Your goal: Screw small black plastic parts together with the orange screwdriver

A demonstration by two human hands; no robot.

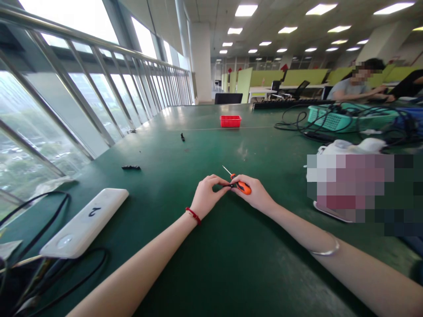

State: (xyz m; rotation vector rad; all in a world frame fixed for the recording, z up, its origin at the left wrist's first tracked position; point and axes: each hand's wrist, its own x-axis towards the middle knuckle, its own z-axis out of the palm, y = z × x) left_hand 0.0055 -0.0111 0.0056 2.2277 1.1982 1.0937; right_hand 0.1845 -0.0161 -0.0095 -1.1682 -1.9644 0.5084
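In the head view my left hand (209,193) pinches a small black part (228,185) at its fingertips, above the green table (205,264). My right hand (256,193) is closed around an orange and black screwdriver (243,188), whose thin metal shaft points up and to the left, away from me. The fingertips of both hands meet at the black part, and the right fingers touch its right end. Its exact shape is too small to tell.
Farther off stands a red basket (230,121). Two black pieces (131,167) (183,137) lie left of it. A white power bank-like box (86,222) and cables are at left. A teal basket (350,118) with cables, a pale blurred object and a seated person are at right.
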